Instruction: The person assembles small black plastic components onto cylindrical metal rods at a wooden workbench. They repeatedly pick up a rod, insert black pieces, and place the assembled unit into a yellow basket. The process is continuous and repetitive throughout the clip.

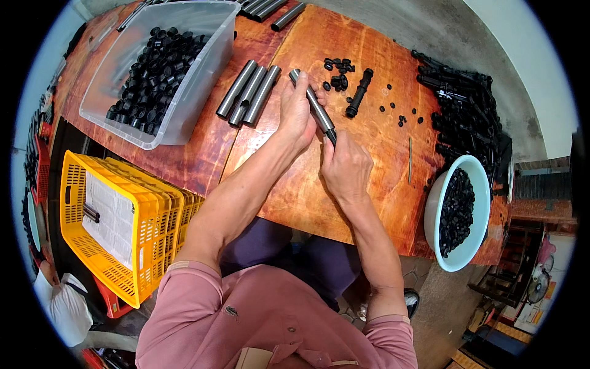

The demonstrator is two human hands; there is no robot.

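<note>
My left hand (pixel 296 112) is wrapped round a shiny metal tube (pixel 317 109), which slants over the wooden table. At the tube's near end, my right hand (pixel 348 165) is closed on a black part (pixel 331 135) that meets the tube's mouth. How far the black part sits inside the tube is hidden by my fingers. Several similar metal tubes (pixel 263 95) lie side by side just left of my left hand. Beyond my right hand lie a black ribbed rod (pixel 359 92) and a small cluster of black caps (pixel 339 81).
A clear plastic bin (pixel 178 117) of black caps stands at the left. Stacked yellow crates (pixel 132 246) are below it. To the right are a heap of black parts (pixel 464 101), a light blue basin (pixel 433 212) of small black pieces and a thin metal rod (pixel 410 161).
</note>
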